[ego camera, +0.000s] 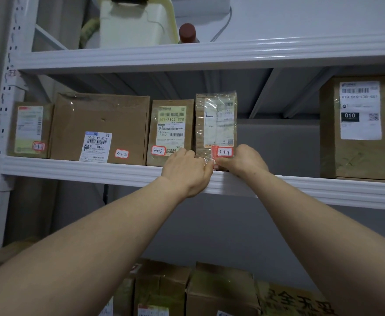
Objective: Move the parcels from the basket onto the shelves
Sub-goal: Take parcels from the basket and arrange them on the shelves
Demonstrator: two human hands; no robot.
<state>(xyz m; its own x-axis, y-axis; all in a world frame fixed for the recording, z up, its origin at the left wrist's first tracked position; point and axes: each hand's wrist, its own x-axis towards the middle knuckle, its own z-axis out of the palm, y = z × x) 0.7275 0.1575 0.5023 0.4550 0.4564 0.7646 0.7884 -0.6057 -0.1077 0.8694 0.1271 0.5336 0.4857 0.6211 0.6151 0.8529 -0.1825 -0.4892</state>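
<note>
A slim brown parcel wrapped in clear tape, tagged 3-1-4, stands upright on the middle shelf. My left hand grips its lower left corner and my right hand grips its lower right edge. To its left stand three brown parcels: one tagged 3-1-3, a wide one tagged 3-1-2 and a small one at the far left. No basket is in view.
A large box with a white 010 label stands at the shelf's right, with a gap between it and the slim parcel. Several boxes fill the shelf below. A pale canister and a red-capped bottle sit on the top shelf.
</note>
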